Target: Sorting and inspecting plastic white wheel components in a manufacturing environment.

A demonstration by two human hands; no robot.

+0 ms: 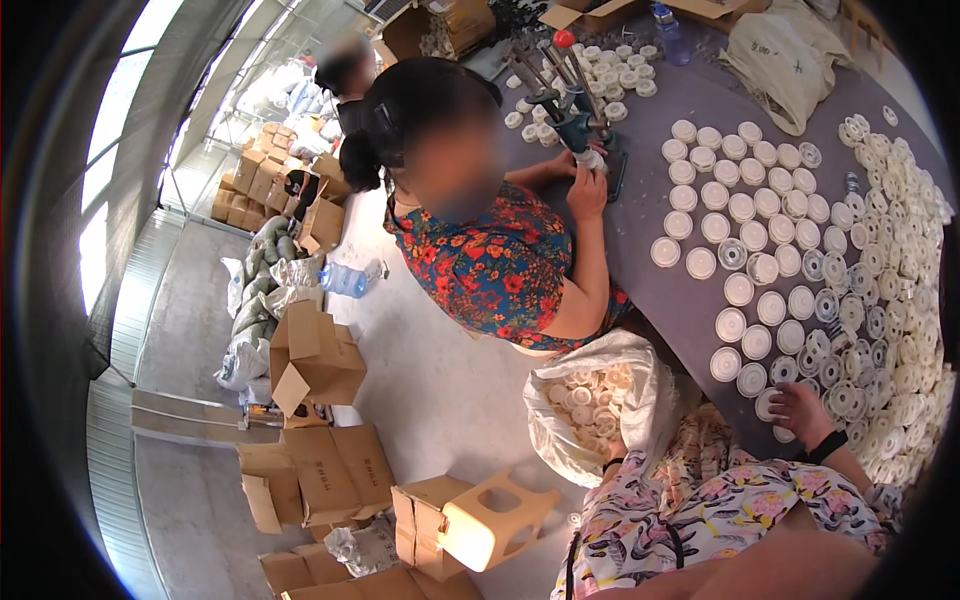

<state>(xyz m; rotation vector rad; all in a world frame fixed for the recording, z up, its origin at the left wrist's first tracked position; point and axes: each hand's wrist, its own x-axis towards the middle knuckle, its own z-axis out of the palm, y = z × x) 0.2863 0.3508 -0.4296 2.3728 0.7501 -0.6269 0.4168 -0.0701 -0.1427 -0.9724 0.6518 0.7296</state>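
My right hand (800, 413) is over the table with its fingers apart, beside a white round plastic disc (770, 403) at the near end of the laid-out rows. Whether a fingertip touches that disc is hard to tell. Down at the white woven sack (655, 380), my left hand (616, 452) sits at the near rim, its fingers mostly hidden. Cream plastic parts (590, 400) fill the sack. Loose rows of white discs (740, 207) lie flat on the grey table (640, 240), and a big heap of similar white and clear pieces (900, 300) runs along the right.
Across the corner, a co-worker in a floral top (490, 265) holds a part at a green hand press (590, 130). More white parts (620, 70) lie behind it. A cloth bag (785, 60) sits farther back. An orange stool (495, 525) and cardboard boxes (340, 475) stand on the floor at left.
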